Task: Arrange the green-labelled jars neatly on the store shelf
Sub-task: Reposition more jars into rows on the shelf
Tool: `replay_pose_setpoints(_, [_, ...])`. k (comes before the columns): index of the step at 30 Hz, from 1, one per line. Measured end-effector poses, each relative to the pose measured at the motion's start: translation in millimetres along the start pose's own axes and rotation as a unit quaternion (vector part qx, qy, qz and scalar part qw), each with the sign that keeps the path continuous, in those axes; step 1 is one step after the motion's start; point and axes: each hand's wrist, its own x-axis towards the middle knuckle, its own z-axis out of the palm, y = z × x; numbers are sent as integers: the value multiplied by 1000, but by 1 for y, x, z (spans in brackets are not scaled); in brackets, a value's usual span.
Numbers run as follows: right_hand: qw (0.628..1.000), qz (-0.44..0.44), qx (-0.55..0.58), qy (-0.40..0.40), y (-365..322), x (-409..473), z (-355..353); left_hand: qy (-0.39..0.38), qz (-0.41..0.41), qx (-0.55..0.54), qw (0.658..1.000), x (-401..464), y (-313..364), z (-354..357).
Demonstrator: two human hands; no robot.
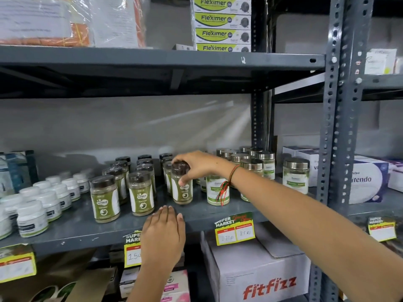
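Note:
Several green-labelled jars with dark lids stand in rows on the grey metal shelf [200, 211]. The front ones are a left jar [105, 199] and a middle jar [141, 194]. My right hand [194, 165] grips the lid and side of a third jar [182, 186], which stands upright on the shelf at the front of the right row. A red-green thread hangs from that wrist. My left hand [164, 234] rests flat on the shelf's front edge, fingers together, holding nothing.
White-lidded tubs [32, 219] fill the shelf's left. Steel-lidded glass jars [296, 175] stand to the right, close behind my right forearm. Price tags [235, 229] hang from the shelf edge. A perforated upright post [337, 127] bounds the bay. A Fitfizz carton [257, 275] sits below.

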Motion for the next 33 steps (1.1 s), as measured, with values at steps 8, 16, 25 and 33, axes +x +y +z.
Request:
replay_pose_setpoints(8, [999,0,12,-46,-1,13,7,4,4,-1,1000,2,-2,6])
replay_pose_setpoints(16, [998,12,1,-61,-5,11,6,4,14,1,1000,4,-4,8])
replay_pose_setpoints(25, [990,4,3,141,9,-26,-2,0,9,2,1000,2,-3,4])
replay_pose_setpoints(33, [946,98,-152,268,71,-94,-18,-10,10,-2,1000,0,-2,1])
